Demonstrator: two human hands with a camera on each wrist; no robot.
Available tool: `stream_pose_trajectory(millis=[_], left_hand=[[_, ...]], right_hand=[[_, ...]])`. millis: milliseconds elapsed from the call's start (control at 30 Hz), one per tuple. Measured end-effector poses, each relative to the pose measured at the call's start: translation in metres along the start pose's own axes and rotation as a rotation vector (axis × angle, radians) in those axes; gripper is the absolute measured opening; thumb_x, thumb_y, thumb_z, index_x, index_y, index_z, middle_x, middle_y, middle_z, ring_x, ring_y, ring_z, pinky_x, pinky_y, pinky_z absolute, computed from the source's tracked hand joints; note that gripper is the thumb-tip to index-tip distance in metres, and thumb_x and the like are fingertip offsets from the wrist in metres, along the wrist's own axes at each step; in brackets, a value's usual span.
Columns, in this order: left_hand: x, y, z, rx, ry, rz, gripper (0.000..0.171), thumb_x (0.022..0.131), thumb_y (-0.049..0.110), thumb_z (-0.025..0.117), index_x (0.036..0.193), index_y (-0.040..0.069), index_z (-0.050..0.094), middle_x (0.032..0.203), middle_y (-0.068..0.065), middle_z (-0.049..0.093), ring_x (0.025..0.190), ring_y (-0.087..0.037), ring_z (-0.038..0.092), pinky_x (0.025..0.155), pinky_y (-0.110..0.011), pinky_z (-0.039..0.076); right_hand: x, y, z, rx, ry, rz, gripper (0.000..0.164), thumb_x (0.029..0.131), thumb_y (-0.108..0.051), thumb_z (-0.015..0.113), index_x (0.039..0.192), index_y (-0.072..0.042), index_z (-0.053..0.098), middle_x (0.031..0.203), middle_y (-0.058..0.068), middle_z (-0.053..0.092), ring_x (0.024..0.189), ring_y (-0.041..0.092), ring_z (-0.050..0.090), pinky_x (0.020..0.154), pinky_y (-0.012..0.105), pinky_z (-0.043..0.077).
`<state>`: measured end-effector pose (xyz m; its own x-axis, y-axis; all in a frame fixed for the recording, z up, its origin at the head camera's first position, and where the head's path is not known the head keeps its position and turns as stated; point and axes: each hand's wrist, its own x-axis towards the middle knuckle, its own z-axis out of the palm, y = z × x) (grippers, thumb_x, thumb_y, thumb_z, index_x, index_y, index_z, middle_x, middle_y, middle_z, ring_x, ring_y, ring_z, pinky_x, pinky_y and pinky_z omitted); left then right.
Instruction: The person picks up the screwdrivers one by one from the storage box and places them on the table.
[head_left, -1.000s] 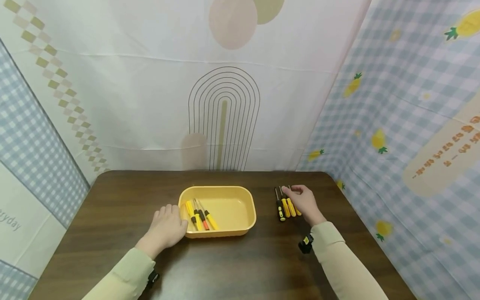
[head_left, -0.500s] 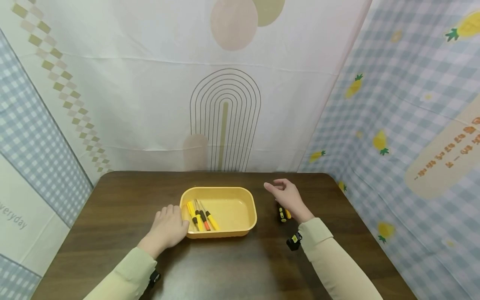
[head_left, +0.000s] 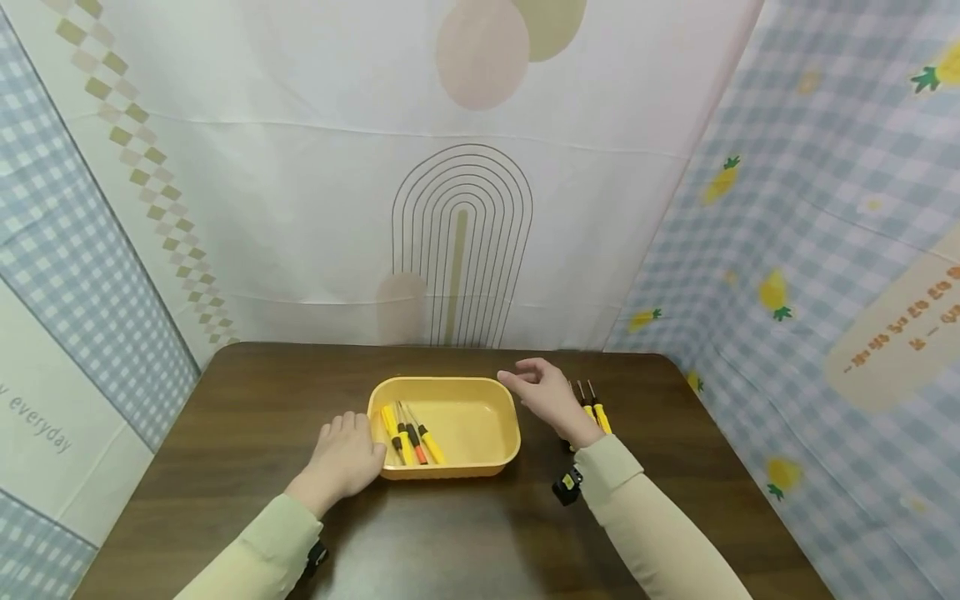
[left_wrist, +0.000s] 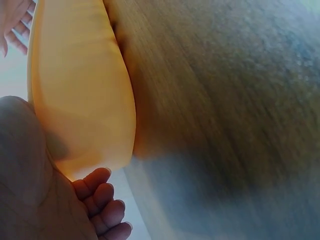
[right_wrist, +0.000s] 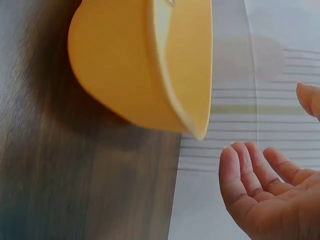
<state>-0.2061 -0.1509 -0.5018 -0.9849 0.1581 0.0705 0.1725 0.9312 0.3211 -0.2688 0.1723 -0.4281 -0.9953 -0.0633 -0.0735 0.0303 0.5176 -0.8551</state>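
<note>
**Right hand (head_left: 551,398) empty between tray (head_left: 468,433) and table screwdrivers (head_left: 603,419)**

Taking 12 o'clock as the far edge of the table (head_left: 435,533) in the head view, the table screwdrivers lie at about 4 o'clock from the right hand, just beside it and partly hidden by its wrist. At least three thin shafts show, pointing toward 11 to 12, with yellow handles toward 5.

The right hand is released: its fingers are loosely bent, the thumb stands well apart from them, and nothing shows in its grasp. The yellow tray sits at 8 to 9 o'clock from it; the right wrist view shows a gap between fingertips and rim.

The left hand (head_left: 345,454) grasps the tray by its 9 o'clock end. At 2 to 3 o'clock from that hand, inside the tray, lie several tray screwdrivers (head_left: 407,451), bunched at the near end of the left side. One has its yellow handle toward 11; another handle is black and red.
</note>
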Motion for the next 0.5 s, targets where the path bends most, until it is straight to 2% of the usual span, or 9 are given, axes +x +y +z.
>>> stream_pose_trajectory(millis=[233, 500], left_hand=[[0.002, 0.002, -0.002, 0.012, -0.008, 0.004, 0.039, 0.09, 0.03, 0.049, 0.104, -0.006, 0.05, 0.093, -0.014, 0.045, 0.087, -0.032, 0.043, 0.08, -0.049, 0.035], [0.0, 0.003, -0.002, 0.018, -0.021, 0.001, 0.042, 0.091, 0.031, 0.049, 0.106, -0.008, 0.05, 0.094, -0.016, 0.046, 0.088, -0.033, 0.043, 0.081, -0.05, 0.035]], right_hand=[[0.004, -0.005, 0.009, 0.027, -0.027, -0.012, 0.069, 0.076, -0.06, 0.071, 0.127, -0.016, 0.054, 0.115, 0.008, 0.061, 0.103, 0.03, 0.062, 0.085, 0.047, 0.05], [0.003, -0.004, 0.02, 0.032, -0.091, -0.018, 0.068, 0.079, -0.055, 0.072, 0.129, -0.014, 0.053, 0.116, 0.009, 0.061, 0.106, 0.035, 0.06, 0.084, 0.047, 0.051]])
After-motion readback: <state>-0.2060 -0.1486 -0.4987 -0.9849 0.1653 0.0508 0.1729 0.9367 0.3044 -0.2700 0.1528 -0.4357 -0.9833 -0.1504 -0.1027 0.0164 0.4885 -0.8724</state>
